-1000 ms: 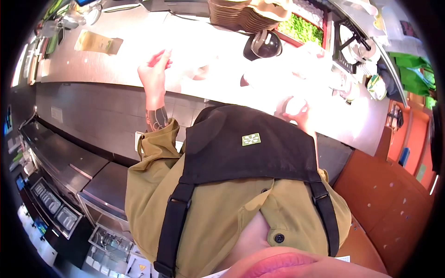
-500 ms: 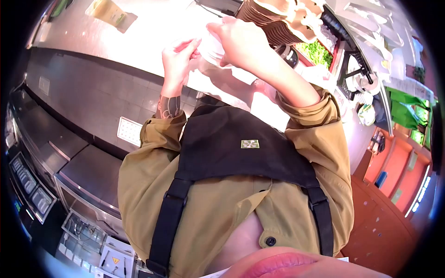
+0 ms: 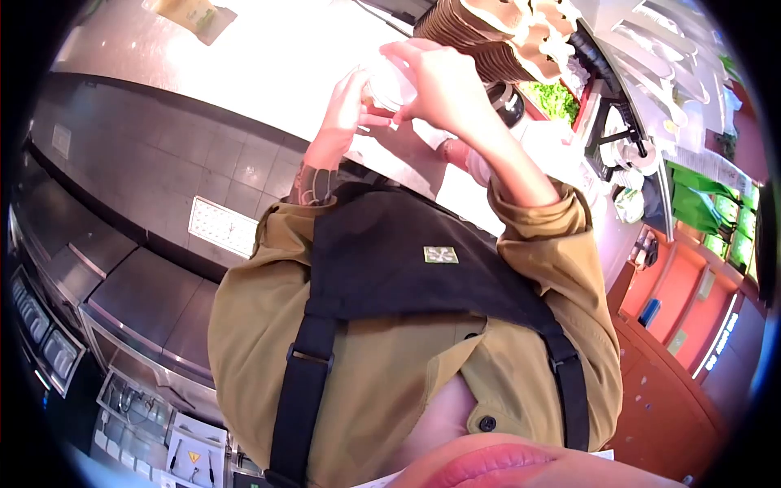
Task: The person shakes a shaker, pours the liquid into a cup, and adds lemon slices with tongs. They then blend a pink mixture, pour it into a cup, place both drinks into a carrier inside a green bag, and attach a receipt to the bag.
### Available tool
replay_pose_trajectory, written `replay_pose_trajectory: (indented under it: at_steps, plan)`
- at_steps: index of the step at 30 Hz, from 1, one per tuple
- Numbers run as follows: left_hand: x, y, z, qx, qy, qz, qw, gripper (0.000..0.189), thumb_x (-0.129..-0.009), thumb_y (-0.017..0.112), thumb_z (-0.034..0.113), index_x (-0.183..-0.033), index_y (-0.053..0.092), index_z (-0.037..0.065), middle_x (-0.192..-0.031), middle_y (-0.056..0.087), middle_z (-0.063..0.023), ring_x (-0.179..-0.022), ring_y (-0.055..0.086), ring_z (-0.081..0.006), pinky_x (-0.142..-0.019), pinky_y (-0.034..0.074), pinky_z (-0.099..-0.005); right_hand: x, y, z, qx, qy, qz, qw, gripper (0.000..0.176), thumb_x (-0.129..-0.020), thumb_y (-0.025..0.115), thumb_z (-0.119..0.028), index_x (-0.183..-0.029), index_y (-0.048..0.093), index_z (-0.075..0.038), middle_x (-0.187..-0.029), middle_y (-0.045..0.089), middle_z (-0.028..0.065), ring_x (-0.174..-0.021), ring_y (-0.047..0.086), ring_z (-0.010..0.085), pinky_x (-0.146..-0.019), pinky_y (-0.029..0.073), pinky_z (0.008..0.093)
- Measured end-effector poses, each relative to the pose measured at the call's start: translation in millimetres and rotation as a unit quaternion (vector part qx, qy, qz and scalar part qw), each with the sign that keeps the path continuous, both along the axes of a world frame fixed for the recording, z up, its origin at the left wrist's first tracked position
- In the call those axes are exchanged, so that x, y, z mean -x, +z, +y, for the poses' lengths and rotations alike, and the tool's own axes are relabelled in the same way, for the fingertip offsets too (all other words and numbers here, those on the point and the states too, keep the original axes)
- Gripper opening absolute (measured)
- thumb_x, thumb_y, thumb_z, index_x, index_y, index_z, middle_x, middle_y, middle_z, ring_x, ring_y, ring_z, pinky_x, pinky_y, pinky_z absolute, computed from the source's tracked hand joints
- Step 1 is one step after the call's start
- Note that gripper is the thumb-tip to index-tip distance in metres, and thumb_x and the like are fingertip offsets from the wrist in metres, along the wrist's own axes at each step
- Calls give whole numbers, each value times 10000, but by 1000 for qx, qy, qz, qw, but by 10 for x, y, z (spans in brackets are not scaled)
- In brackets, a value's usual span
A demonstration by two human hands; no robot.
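Note:
A white, round, cup-like container (image 3: 389,85) is held above the bright counter, its details washed out by glare. My right hand (image 3: 443,85) curves around its far and right side, thumb and fingers pressed on it. From the left, my left hand (image 3: 346,110) closes on its near side, and the fingertips are partly hidden by the container. Under my right forearm, a translucent cup (image 3: 478,165) shows in part by the counter's near edge.
A stack of brown cardboard cup carriers (image 3: 476,49) rises at the back right. Beside it are a black round object (image 3: 508,104) and a red-edged tray of green leaves (image 3: 557,102). A paper pouch (image 3: 191,16) lies at far left on the counter (image 3: 268,61).
My left hand has moved right from a pinch beside the container to grip it. The container has tilted slightly and shifted right. The whole view has turned a little.

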State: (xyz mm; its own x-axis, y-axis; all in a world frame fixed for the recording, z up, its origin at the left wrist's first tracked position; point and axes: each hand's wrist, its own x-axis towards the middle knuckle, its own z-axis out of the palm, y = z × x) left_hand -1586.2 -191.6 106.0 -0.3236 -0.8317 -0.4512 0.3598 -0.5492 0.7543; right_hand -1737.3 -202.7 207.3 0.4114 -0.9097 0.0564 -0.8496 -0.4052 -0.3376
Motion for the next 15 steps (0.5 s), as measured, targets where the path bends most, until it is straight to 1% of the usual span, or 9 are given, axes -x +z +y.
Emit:
replay_pose_trajectory:
  at_steps: [3, 4, 6, 7, 8, 10, 12, 14, 15]
  plan:
    - [37, -113, -40, -13, 0, 38, 999, 511, -979, 364, 372, -1272, 415, -44, -1110, 613, -196, -886, 663, -306, -706, 576, -352, -100, -82, -27, 32, 0, 17, 999, 251, -727, 664, -173, -924, 627, -23, -783, 631, 206, -749, 661, 356, -655, 540, 432]
    - [-5, -221, -86, -4, -35, 81, 996, 519, -980, 345, 372, -1286, 393, -44, -1144, 598, -200, -912, 654, -319, -725, 574, -355, -146, -21, 1, 28, -3, 24, 999, 243, -718, 665, -169, -900, 632, -11, -765, 639, 205, -737, 658, 354, -654, 536, 431]
    - [42, -155, -51, 3, -12, -5, 1000, 498, -963, 335, 346, -1233, 460, -53, -1080, 616, -188, -870, 669, -309, -663, 600, -394, -127, -52, -11, 27, 6, 43, 999, 244, -707, 672, -163, -895, 637, -10, -786, 648, 208, -728, 662, 348, -649, 536, 427]
    - [55, -133, -56, 10, -20, 7, 1000, 503, -965, 329, 352, -1236, 460, -50, -1084, 618, -189, -870, 673, -308, -657, 601, -390, -86, -17, -16, 4, 17, 59, 998, 495, -581, 817, -256, -930, 568, -9, -832, 639, 164, -808, 667, 347, -655, 542, 438]
    - [66, -77, -60, 20, -29, 16, 999, 508, -966, 323, 358, -1239, 460, -47, -1088, 620, -190, -870, 676, -308, -652, 601, -386, -41, 39, -20, -42, 3, 80, 996, 553, -595, 820, -256, -1045, 595, -26, -915, 663, 164, -847, 670, 341, -688, 552, 420]
    - [91, 39, -132, 51, -70, 47, 995, 521, -969, 313, 373, -1254, 450, -41, -1082, 626, -190, -889, 677, -306, -642, 602, -393, 316, -27, 68, 27, 23, -64, 997, 621, -643, 810, -245, -1208, 591, -108, -1038, 672, 158, -876, 679, 322, -733, 558, 380]
    - [71, -9, -199, 15, -37, 36, 999, 537, -963, 347, 391, -1276, 432, -38, -1074, 631, -183, -854, 678, -287, -613, 594, -402, 907, 144, 249, 49, -85, -100, 990, 528, -703, 779, -237, -1201, 635, -141, -1054, 683, 139, -858, 695, 272, -758, 553, 337]
    - [14, -96, -276, 17, -56, 25, 998, 536, -964, 351, 396, -1264, 445, -38, -1046, 638, -174, -829, 673, -273, -604, 581, -387, 1623, 433, 318, -48, -260, 46, 963, 301, -752, 734, -217, -1025, 714, -92, -902, 706, 136, -802, 702, 227, -736, 548, 321]
    - [-29, -147, -334, 22, -73, 18, 997, 535, -964, 353, 399, -1258, 451, -38, -1033, 642, -169, -816, 671, -266, -600, 575, -380, 2125, 193, 280, 13, -314, 83, 946, 201, -790, 697, -227, -925, 739, -84, -793, 702, 132, -761, 698, 214, -717, 545, 316]
